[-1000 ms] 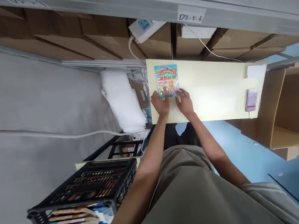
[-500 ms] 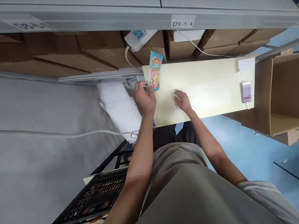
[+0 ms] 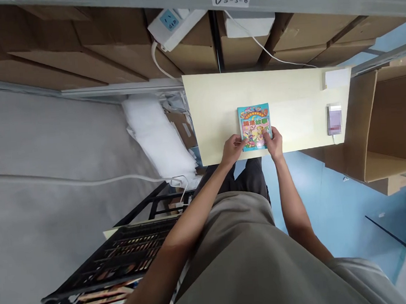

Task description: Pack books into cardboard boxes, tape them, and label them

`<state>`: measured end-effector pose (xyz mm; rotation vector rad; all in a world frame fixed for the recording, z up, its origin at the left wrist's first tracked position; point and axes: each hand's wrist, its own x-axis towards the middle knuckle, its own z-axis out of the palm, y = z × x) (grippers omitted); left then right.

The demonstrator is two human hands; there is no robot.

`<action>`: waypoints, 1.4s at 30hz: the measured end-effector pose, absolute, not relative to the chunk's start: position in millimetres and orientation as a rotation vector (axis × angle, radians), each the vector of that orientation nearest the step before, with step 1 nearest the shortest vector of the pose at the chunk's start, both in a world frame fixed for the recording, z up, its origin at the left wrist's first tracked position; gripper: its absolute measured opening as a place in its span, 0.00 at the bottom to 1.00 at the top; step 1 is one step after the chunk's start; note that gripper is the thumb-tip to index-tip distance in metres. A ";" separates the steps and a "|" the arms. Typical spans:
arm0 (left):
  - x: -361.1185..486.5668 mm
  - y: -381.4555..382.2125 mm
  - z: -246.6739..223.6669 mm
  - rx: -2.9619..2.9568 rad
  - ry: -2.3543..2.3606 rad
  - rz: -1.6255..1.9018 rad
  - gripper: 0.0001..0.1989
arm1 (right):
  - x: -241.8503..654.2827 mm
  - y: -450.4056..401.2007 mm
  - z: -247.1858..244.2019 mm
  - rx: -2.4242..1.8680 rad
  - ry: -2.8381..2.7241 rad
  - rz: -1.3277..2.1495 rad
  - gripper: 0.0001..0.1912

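A colourful book with a blue border (image 3: 254, 120) lies face up over the middle of the pale yellow board (image 3: 296, 88). My left hand (image 3: 233, 149) grips its lower left edge, thumb on the cover. On the other side my right hand (image 3: 274, 141) holds the lower right edge, its thumb also on the cover. The fingers under the book are hidden.
A phone-like device (image 3: 334, 119) and a small white box (image 3: 337, 78) sit at the board's right end, beside an open cardboard box (image 3: 373, 124). Behind are cartons and a power strip (image 3: 175, 25). A black crate (image 3: 127, 256) with books stands lower left, near white wrapping (image 3: 159, 136).
The book has moved right from the board's left edge and now faces up flat. My right hand, empty before, has taken hold of it too. The view has shifted slightly.
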<state>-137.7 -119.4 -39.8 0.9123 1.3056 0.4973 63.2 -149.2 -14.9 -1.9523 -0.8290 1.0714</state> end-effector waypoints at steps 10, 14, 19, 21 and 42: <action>-148.2 -131.3 -66.1 1.009 1.380 0.385 0.10 | 58.9 -162.0 -35.1 -1.952 -0.830 1.117 0.32; -146.8 -128.8 -72.8 1.058 1.447 0.349 0.06 | 61.3 -149.5 -53.7 -1.992 -0.888 1.121 0.31; -145.7 -128.3 -76.9 1.216 1.545 0.277 0.04 | 60.1 -147.5 -73.6 -2.183 -0.888 1.064 0.22; -147.8 -127.4 -76.1 1.293 1.567 0.277 0.04 | 59.4 -151.2 -73.7 -2.252 -0.923 0.994 0.19; -148.8 -100.7 -69.6 0.818 1.746 0.463 0.09 | 0.4 -178.4 -60.5 -2.476 -1.408 0.708 0.29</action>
